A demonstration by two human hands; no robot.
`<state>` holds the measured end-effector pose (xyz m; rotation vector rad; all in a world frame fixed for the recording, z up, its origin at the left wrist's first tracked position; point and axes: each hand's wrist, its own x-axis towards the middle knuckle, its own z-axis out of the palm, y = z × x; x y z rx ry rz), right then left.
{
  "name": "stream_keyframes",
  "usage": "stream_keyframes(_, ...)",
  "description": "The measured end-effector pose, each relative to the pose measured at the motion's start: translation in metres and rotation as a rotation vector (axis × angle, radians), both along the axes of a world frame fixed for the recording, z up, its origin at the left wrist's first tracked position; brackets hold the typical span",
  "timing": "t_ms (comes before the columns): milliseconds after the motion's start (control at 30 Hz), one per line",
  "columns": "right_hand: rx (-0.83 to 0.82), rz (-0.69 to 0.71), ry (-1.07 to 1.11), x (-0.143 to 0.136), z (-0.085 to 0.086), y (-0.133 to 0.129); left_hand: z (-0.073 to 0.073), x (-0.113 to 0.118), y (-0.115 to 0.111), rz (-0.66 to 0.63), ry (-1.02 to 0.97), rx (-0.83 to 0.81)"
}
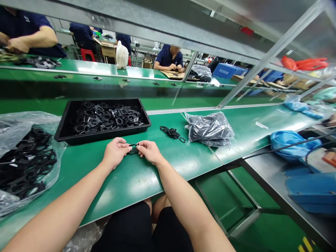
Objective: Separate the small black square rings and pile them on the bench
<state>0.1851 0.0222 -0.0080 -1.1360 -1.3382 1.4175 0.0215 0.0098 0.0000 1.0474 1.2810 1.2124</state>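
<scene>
Between my two hands a small black part [133, 145] is held edge-on above the green table [136, 175]. My left hand [116, 152] pinches its left end, and my right hand [149, 152] pinches its right end. Just beyond them a black tray [105, 135] holds many black ring-shaped parts [105, 117]. A small pile of similar parts [172, 133] lies on the table to the right of the tray. Further right sits a clear plastic bag of dark parts [210, 128].
At the left lies a large open plastic bag with black parts [23, 161]. A conveyor [86, 84] with spaced parts runs behind the tray. A slanted metal post [246, 82] rises at right, near a blue bag [291, 143]. Other people sit across the line.
</scene>
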Motion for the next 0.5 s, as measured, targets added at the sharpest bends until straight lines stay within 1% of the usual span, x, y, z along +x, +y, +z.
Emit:
stream_keyframes(67,-0.055,-0.005,-0.015,0.001,0.003,0.003,-0.003,0.0,0.002,-0.007,-0.014,0.02)
stream_keyframes(133,-0.158,0.019,-0.054,0.003,0.013,0.01,-0.007,-0.002,0.005,0.022,-0.038,0.067)
stream_keyframes(200,-0.208,0.022,-0.036,0.005,0.03,0.02,-0.012,-0.005,0.009,0.1,-0.055,0.126)
stream_keyframes(233,-0.192,-0.005,0.017,0.004,0.041,0.026,-0.015,-0.006,0.012,0.144,-0.061,0.144)
stream_keyframes(300,-0.106,-0.094,0.209,0.0,0.063,0.034,-0.019,-0.009,0.015,0.193,-0.063,0.153)
stream_keyframes(333,-0.08,-0.133,0.266,-0.004,0.074,0.035,-0.021,-0.01,0.016,0.194,-0.057,0.15)
stream_keyframes(367,-0.061,-0.166,0.276,-0.009,0.083,0.033,-0.023,-0.011,0.016,0.185,-0.045,0.149)
stream_keyframes(400,-0.024,-0.207,0.253,-0.015,0.091,0.027,-0.024,-0.011,0.016,0.173,-0.027,0.15)
stream_keyframes(433,0.055,-0.25,0.222,-0.02,0.098,0.017,-0.025,-0.011,0.016,0.162,-0.007,0.155)
stream_keyframes(500,0.269,-0.328,0.216,-0.027,0.109,-0.015,-0.025,-0.011,0.015,0.155,0.022,0.162)
